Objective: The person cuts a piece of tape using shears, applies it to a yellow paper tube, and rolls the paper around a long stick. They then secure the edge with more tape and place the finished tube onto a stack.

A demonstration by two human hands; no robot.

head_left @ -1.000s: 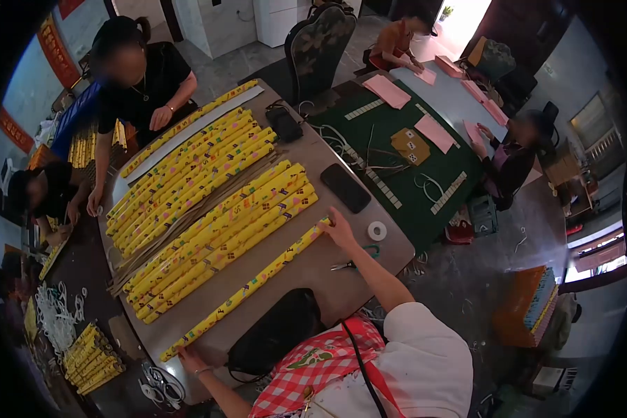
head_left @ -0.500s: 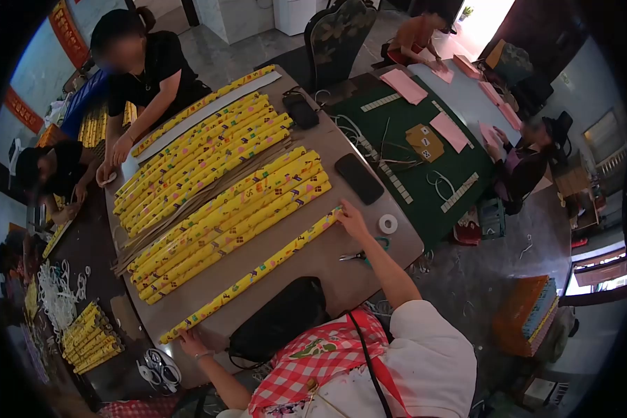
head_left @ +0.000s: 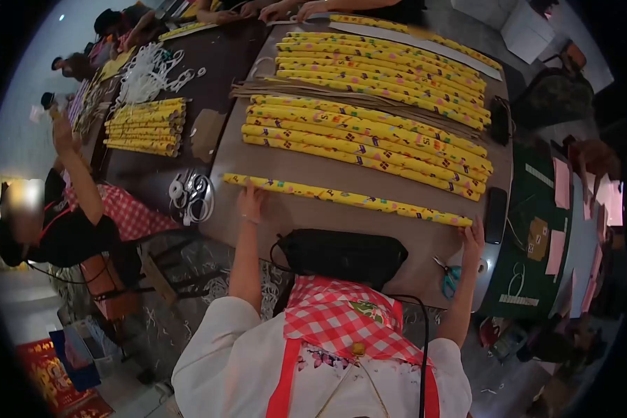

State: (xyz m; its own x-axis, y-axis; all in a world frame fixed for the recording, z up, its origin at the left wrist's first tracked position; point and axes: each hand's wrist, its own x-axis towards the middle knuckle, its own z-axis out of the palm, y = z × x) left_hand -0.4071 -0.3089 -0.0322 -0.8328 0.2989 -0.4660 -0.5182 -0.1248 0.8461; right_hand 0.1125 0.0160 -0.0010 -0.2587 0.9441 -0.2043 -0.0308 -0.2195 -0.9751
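A long thin roll of yellow patterned paper (head_left: pixel 348 196) lies across the near part of the brown table. My left hand (head_left: pixel 251 202) grips it a little in from its left end, fingertips over the upper side. At the right end, my right hand (head_left: pixel 473 235) holds the tip between its fingers. Behind it, a bundle of similar yellow rolls (head_left: pixel 369 146) lies side by side. Beyond brown paper strips (head_left: pixel 355 102) is another bundle of rolls (head_left: pixel 383 70). A black pouch (head_left: pixel 341 256) sits between my arms, close to the table's near edge.
Teal-handled scissors (head_left: pixel 450 277) and a tape roll (head_left: pixel 482 265) lie by my right forearm. A black phone (head_left: pixel 495 215) is near the right edge. On the dark left table are short yellow rolls (head_left: pixel 145 127) and white cords (head_left: pixel 150 76). Co-workers stand or sit around.
The view has swung left, so the table appears turned. My left hand now sits slightly inward from the roll's left end. Both hands remain at the same roll.
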